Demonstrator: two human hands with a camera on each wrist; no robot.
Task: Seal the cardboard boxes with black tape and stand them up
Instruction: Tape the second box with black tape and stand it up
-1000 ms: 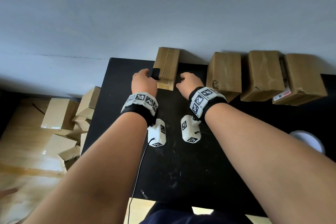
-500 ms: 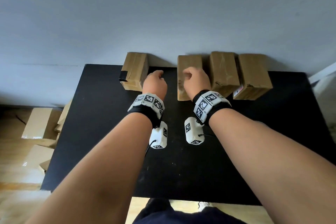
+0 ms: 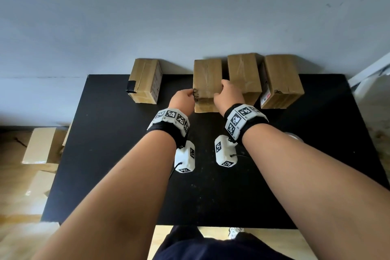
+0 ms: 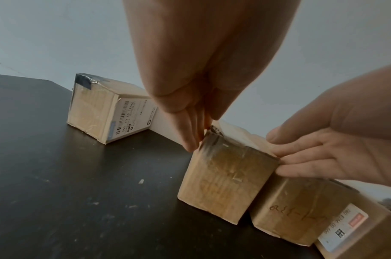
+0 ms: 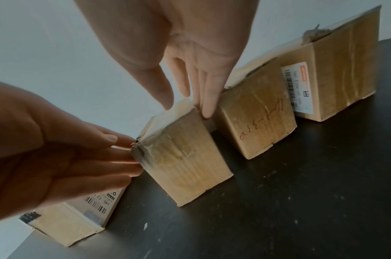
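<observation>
Standing on end at the back of the black counter [image 3: 118, 154], four cardboard boxes are lining the wall. The person is bracing the second box [image 3: 206, 78] between both hands: the left hand [image 3: 182, 99] is laying straight fingers [image 4: 188, 133] flat against its left upper edge, and the right hand [image 3: 229, 96] is setting extended fingers [image 5: 209, 98] against its right side with the thumb over the top. Neither hand is curling round the box; both are pressing it.

The taped box [image 3: 145, 81] is standing apart to the left, bearing a patch of black tape [image 3: 132, 86] at its near corner. The third box [image 3: 243, 76] is standing just beside the held one, and the fourth box [image 3: 281, 80] just beside that.

Risks, as judged: the held box is being gripped high up by pressure alone, so uneven force could be tipping it toward the wall or into its neighbour, which is close enough to topple in turn. Its left upper corner is looking torn and frayed, and tape may be failing to bond there.

Contents: all four boxes are closed, so nothing inside is showing. More cardboard boxes are lying on the floor [image 3: 40, 145] left of the counter. No tape roll can be identified with certainty.
</observation>
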